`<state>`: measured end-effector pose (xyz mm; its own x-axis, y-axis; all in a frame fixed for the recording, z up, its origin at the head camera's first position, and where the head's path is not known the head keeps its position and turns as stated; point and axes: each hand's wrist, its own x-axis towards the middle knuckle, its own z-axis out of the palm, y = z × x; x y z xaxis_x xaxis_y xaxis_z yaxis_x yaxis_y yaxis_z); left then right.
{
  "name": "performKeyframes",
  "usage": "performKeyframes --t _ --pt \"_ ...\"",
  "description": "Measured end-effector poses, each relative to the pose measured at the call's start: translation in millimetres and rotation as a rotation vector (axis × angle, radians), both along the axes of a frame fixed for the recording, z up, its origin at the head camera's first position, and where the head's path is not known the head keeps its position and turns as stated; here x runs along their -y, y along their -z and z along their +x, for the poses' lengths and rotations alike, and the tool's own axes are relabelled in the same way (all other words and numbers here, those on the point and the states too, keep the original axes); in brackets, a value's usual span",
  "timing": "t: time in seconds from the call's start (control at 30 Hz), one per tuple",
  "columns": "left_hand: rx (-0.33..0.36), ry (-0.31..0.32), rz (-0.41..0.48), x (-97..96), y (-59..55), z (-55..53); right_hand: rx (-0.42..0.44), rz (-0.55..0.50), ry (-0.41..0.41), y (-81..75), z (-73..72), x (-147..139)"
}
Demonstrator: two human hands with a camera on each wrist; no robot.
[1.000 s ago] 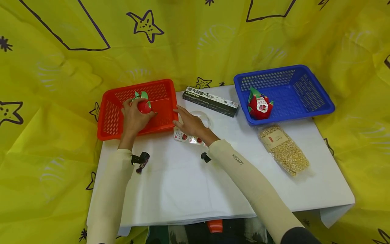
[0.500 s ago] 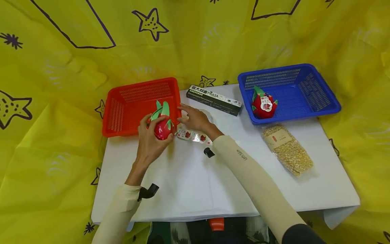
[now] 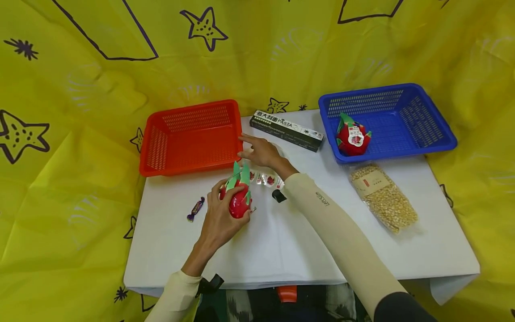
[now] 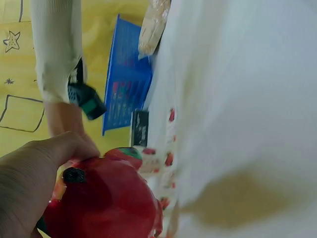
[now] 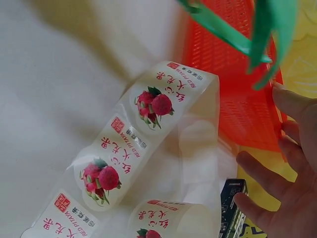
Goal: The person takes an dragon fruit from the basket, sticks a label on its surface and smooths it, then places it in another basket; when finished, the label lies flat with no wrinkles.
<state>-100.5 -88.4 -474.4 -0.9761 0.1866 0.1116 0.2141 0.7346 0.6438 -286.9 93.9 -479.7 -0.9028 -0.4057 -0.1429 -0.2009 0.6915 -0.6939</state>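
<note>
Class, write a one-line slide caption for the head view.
Left hand grips a dragon fruit over a white table, right hand at the edge of a red basket.

- A glossy, smooth red fruit [image 3: 239, 206] is gleaming between the fingers of the left hand [image 3: 220, 218].
- A slotted red plastic basket [image 3: 195, 147] is showing a soft sheen at the fingertips of the right hand [image 3: 263, 152].
- Slick printed paper labels [image 5: 116, 148] are shining just beside the right fingers.
- A matt white cloth [image 3: 289, 252], lightly creased, is lying beneath both hands' fingers.
- A crinkled clear plastic bag [image 3: 384, 200] is lying well right of the fingers.
</note>
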Motion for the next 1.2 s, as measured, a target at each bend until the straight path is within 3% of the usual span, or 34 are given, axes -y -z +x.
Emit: performKeyframes --t 0.2,0.5,0.8,1.2 --pt "0.056 -0.013 -0.033 -5.3 19.0 6.7 0.041 -0.011 0.024 -0.6 0.2 1.4" --pt "0.082 -0.049 -0.069 -11.2 41.2 -12.1 0.094 -0.015 0.084 2.0 3.8 3.6" --pt "0.115 -0.01 -0.199 -23.6 39.8 -26.8 0.076 0.007 0.094 7.4 5.8 1.8" --pt "0.074 -0.005 -0.296 -31.9 41.6 -27.6 -0.034 0.036 0.097 10.2 25.1 -24.1"
